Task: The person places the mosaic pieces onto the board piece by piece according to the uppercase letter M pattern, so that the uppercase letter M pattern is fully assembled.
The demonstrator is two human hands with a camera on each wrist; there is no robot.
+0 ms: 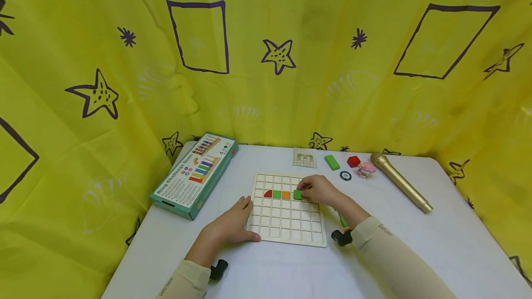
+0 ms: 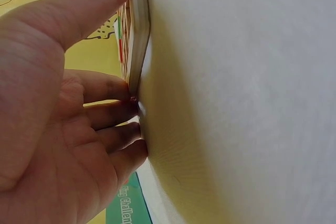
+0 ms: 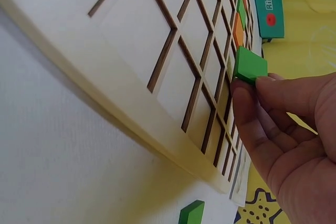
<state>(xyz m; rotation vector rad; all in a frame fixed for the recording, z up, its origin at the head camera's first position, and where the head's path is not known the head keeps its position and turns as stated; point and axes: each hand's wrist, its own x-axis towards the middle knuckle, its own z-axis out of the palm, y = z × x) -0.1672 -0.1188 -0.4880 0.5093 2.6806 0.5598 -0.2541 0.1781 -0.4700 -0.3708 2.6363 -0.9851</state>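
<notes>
- Right hand (image 1: 317, 190): thumb and fingertips pinch a green tile (image 3: 251, 65) at its edge – the tile is tilted above the gridded board (image 1: 287, 242), right of the row; whether it touches the board, I cannot tell.
- Left hand (image 1: 232, 220): fingers fairly straight, thumb spread apart from them; the fingers touch the board's left edge and the thumb rests at its near left corner.
- In the board's far half, 3 pieces form a row from left to right: a red curved piece (image 1: 268, 194), a green square (image 1: 276, 194), an orange square (image 1: 286, 194).
- Beyond the board, towards the table's (image 1: 465, 253) far edge: a patterned card (image 1: 305, 157), a green block (image 1: 332, 162), a red block (image 1: 353, 161), a dark disc (image 1: 345, 176) and a pink figure (image 1: 366, 170).
- Near the table's far right corner – a gold microphone (image 1: 401, 182); by the far left corner, a game box (image 1: 191, 174).
</notes>
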